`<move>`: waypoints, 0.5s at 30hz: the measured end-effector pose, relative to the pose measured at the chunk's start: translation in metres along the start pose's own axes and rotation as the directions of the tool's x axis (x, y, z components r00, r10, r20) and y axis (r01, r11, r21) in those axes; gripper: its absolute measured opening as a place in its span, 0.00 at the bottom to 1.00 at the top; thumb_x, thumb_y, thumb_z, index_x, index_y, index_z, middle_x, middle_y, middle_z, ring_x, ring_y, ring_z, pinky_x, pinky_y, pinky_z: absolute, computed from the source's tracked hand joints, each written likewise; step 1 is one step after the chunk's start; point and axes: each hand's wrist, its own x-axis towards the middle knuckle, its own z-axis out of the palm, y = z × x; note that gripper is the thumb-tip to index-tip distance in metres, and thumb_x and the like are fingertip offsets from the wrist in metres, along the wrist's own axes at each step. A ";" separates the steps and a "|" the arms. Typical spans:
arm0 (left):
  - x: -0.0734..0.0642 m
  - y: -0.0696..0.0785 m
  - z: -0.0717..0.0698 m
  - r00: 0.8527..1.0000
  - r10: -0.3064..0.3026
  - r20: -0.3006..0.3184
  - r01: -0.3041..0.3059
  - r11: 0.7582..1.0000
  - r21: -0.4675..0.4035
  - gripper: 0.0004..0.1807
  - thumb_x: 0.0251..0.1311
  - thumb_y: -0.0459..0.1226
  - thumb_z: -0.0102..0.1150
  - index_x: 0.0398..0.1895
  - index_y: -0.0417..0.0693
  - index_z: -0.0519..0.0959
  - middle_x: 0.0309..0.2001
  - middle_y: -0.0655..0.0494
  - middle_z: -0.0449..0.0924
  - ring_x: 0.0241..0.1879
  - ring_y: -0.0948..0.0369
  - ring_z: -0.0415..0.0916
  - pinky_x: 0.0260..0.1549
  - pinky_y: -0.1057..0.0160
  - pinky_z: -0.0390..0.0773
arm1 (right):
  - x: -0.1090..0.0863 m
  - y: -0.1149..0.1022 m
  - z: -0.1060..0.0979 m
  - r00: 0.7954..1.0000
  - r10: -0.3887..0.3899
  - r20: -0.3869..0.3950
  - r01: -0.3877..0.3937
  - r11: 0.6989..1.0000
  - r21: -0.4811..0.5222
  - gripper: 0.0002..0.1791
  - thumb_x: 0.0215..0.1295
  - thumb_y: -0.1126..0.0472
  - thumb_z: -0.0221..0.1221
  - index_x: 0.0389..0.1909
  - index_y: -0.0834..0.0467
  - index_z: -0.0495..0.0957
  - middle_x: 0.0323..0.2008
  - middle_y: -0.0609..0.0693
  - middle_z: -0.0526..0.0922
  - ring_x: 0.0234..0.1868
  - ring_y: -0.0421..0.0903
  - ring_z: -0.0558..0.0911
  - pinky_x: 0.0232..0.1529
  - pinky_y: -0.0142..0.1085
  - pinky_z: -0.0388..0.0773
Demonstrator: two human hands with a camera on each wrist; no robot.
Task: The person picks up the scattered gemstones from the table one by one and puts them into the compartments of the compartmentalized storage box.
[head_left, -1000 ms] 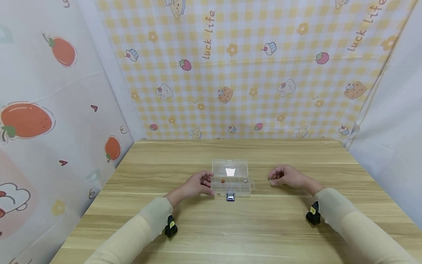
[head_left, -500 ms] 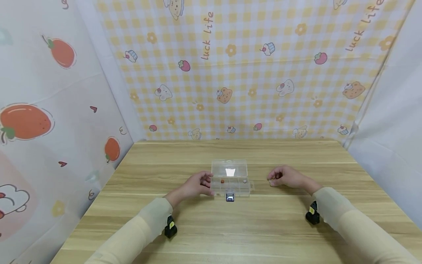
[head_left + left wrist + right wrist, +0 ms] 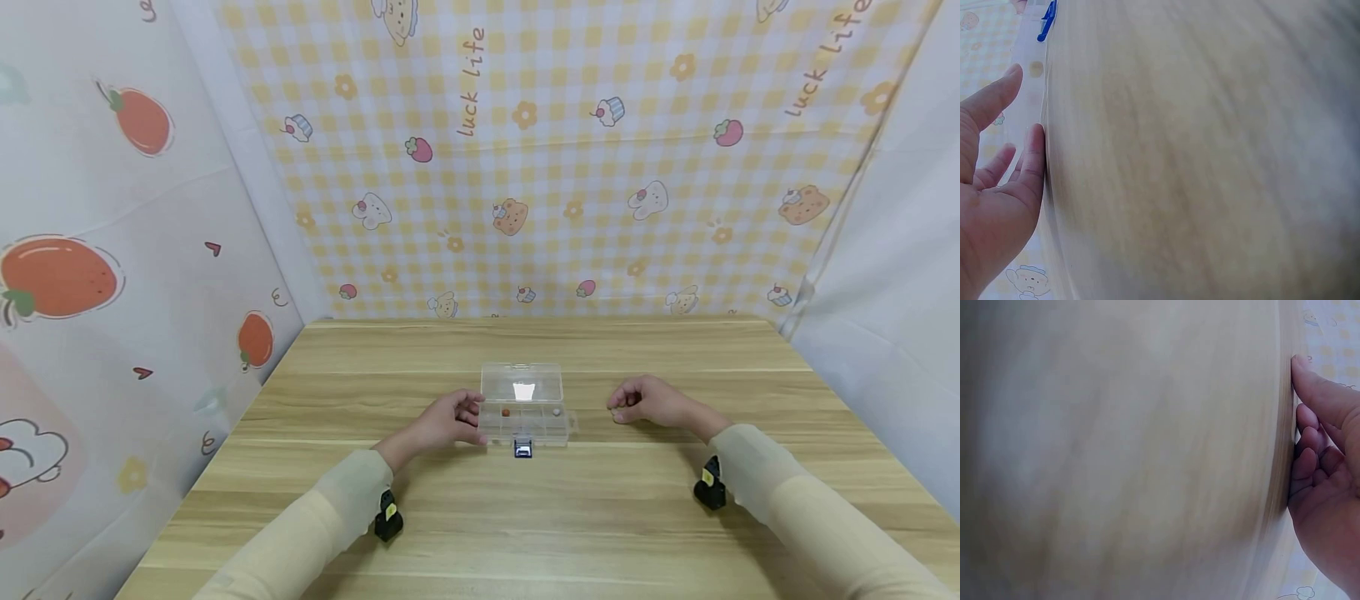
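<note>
A clear plastic compartment box (image 3: pixel 523 423) stands on the table with its lid laid back. In its back row sit a small orange-brown piece (image 3: pixel 506 412) and a small whitish piece (image 3: pixel 557 412). A blue latch (image 3: pixel 522 448) hangs at the front. My left hand (image 3: pixel 446 419) touches the box's left side, its thumb near the front corner and its fingers farther back, fairly straight. Right of the box, my right hand (image 3: pixel 651 402) rests on the table with fingers bent and thumb tip low. A pale spot shows at that thumb tip; whether it is an object cannot be told.
The wood-grain table (image 3: pixel 480 517) reaches back to a yellow checked curtain (image 3: pixel 525 183). Printed cloth (image 3: pixel 172 275) hangs on the left and a white one (image 3: pixel 892 275) on the right. Black wrist cameras sit below both sleeves.
The hands and box look almost the same in all the head frames. The whole scene shifts by a few pixels, as if the head moved slightly.
</note>
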 end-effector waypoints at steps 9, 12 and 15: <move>0.000 0.000 0.001 1.000 -0.006 -0.002 0.006 1.000 -0.007 0.36 0.46 0.29 0.75 0.61 0.36 0.70 0.49 0.47 0.73 0.44 0.56 0.74 0.45 0.62 0.76 | -0.001 -0.003 0.001 1.000 0.002 0.004 -0.002 1.000 0.010 0.11 0.59 0.66 0.67 0.41 0.67 0.80 0.35 0.54 0.79 0.36 0.48 0.71 0.34 0.33 0.72; 0.000 0.000 0.001 1.000 -0.004 -0.002 0.004 1.000 -0.003 0.37 0.46 0.29 0.75 0.61 0.36 0.70 0.49 0.47 0.73 0.45 0.56 0.74 0.45 0.61 0.76 | -0.002 -0.005 0.001 1.000 0.005 -0.004 -0.005 1.000 0.010 0.11 0.59 0.67 0.67 0.41 0.67 0.80 0.36 0.55 0.79 0.36 0.48 0.72 0.34 0.33 0.72; 0.000 0.001 0.001 1.000 -0.003 -0.007 0.003 1.000 -0.005 0.37 0.45 0.28 0.75 0.61 0.35 0.70 0.49 0.47 0.73 0.45 0.56 0.74 0.46 0.61 0.76 | -0.002 -0.006 0.002 1.000 0.005 -0.013 -0.005 1.000 0.006 0.11 0.59 0.66 0.67 0.41 0.67 0.81 0.35 0.54 0.79 0.36 0.47 0.72 0.34 0.33 0.73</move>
